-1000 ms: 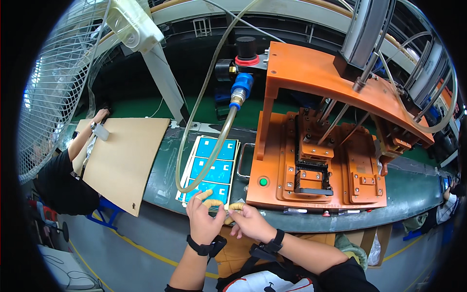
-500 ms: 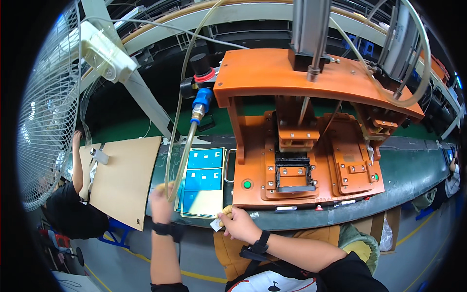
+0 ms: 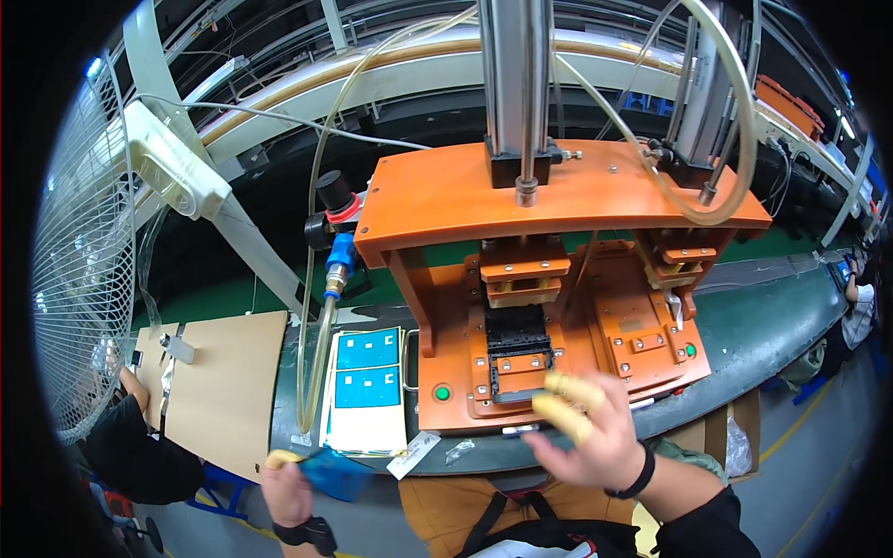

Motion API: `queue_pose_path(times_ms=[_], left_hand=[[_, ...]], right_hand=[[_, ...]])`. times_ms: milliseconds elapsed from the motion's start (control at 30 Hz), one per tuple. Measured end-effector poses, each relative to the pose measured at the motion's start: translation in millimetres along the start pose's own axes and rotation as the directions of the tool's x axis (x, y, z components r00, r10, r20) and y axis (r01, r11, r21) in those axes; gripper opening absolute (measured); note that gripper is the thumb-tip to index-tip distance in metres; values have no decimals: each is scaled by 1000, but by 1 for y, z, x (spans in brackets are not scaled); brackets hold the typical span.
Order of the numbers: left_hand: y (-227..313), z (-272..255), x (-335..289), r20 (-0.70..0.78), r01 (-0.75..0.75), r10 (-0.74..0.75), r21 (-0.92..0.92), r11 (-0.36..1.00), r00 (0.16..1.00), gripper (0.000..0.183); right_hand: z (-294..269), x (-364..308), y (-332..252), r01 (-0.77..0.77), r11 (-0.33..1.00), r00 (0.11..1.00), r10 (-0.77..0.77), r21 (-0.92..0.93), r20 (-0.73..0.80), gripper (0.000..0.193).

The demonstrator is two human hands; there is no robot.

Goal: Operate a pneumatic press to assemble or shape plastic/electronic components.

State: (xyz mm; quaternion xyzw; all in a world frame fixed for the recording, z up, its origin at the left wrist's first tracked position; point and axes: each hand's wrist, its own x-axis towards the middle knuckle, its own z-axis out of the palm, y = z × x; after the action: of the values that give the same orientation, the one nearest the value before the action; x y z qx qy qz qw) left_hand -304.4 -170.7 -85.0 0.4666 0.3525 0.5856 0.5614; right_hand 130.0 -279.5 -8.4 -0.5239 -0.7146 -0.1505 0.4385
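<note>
Head: left of the press [image 3: 446,197], 1 blue sheet [image 3: 337,474] has been freed, pinched by left fingers [image 3: 283,457]; right fingers [image 3: 564,419] half open, empty.

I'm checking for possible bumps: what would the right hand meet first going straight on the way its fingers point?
Probably the black frame on the orange press, just up and left of the right hand in the picture; depth is unclear, so it might pass above.

Green bench [image 3: 781,302]; on it orange press [image 3: 579,339], sheet stack [image 3: 367,430] with blue panels [image 3: 367,390], white card [image 3: 415,456].
</note>
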Motion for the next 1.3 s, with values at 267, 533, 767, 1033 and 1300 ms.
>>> queue_pose_path(times_ms=[267, 533, 767, 1033, 1300], left_hand=[[-14, 170, 52, 531, 71, -166, 193, 979, 831, 16], [-29, 278, 130, 597, -254, -75, 448, 857, 799, 41], [-31, 309, 162, 544, -488, -205, 831, 269, 814, 34], [-47, 309, 183, 530, -539, -224, 842, 26, 818, 41], [-52, 315, 197, 622, -613, -289, 779, 130, 728, 41]], right_hand=[[-29, 40, 30, 117, 993, 993, -117, -12, -12, 25], [-163, -57, 77, -251, 670, 642, 656, 699, -398, 20], [-204, -204, 199, -132, 325, 36, 946, 937, -323, 25], [-110, -210, 371, -170, 64, 11, 998, 983, -63, 35], [-69, -120, 424, -872, -84, 13, 981, 482, 194, 39]])
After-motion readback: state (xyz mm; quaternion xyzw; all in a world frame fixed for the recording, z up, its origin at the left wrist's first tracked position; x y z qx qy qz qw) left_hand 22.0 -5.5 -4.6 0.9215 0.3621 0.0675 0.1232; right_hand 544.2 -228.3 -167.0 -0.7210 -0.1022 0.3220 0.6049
